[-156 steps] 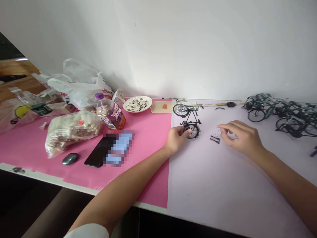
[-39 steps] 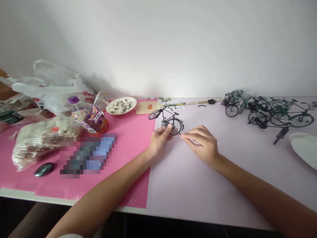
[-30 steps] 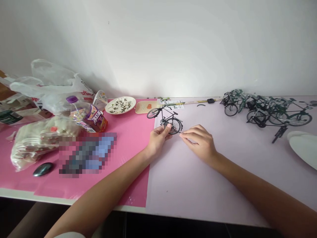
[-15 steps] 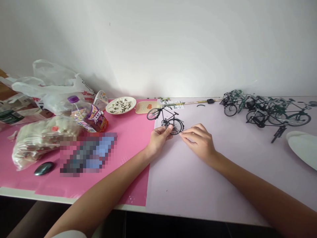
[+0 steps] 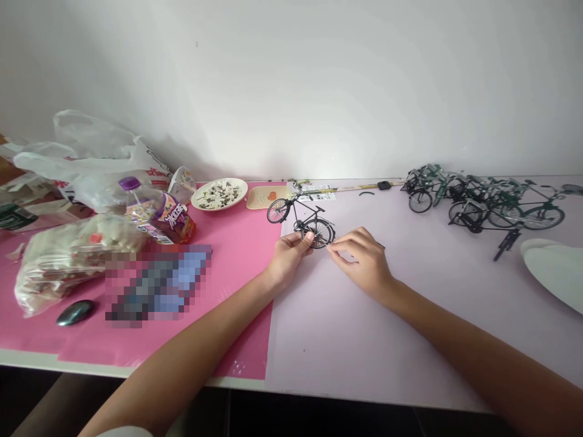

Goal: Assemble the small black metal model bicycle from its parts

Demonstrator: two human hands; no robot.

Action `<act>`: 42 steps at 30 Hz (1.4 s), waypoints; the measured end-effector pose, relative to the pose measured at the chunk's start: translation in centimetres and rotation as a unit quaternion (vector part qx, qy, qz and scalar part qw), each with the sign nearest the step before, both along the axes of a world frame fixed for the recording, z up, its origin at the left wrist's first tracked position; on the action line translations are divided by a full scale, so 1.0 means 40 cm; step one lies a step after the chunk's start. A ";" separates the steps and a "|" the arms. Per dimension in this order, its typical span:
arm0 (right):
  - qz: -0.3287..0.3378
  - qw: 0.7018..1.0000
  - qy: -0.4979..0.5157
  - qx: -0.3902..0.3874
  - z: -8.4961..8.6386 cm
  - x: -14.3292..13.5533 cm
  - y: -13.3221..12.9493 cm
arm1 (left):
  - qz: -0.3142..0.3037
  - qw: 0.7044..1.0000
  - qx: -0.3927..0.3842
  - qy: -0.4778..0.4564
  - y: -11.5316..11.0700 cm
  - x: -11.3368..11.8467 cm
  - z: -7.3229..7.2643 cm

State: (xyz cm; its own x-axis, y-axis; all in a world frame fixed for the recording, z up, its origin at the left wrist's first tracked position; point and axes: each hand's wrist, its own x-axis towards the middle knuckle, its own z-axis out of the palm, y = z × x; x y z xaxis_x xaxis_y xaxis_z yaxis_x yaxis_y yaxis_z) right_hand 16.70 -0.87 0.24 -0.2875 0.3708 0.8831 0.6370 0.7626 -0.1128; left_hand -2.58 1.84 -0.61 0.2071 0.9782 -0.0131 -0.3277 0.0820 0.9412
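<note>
A small black model bicycle (image 5: 298, 212) is tilted, its front wheel raised to the left. My left hand (image 5: 291, 255) is closed on it at the rear wheel (image 5: 322, 235), thumb pressed over the spokes. Close to the right edge of that wheel, my right hand (image 5: 362, 255) has its thumb and forefinger pinched together. Whatever is between those fingertips is too small to make out. A short dark tip (image 5: 381, 245) shows just beyond the right knuckles.
Several model bicycles (image 5: 473, 203) stand crowded at the back right, near a white plate (image 5: 553, 267). A curved black piece (image 5: 367, 193) lies near the wall. Leftward are a plate of small parts (image 5: 199, 200), a bottle (image 5: 159, 212), plastic bags (image 5: 104, 161) and a computer mouse (image 5: 76, 312).
The whole view has shifted slightly left. Both hands keep nearly the same pose at the rear wheel. A dark tip now shows beyond my right knuckles.
</note>
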 end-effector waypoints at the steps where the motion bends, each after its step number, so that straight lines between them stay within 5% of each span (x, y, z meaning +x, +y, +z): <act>1: 0.004 1.000 0.003 -0.004 0.000 0.000 0.000 | -0.002 1.000 0.000 0.002 -0.001 0.000 0.002; 42: 0.050 0.994 0.055 -0.074 -0.016 -0.005 0.001 | 0.041 0.992 0.040 0.114 -0.016 -0.001 0.031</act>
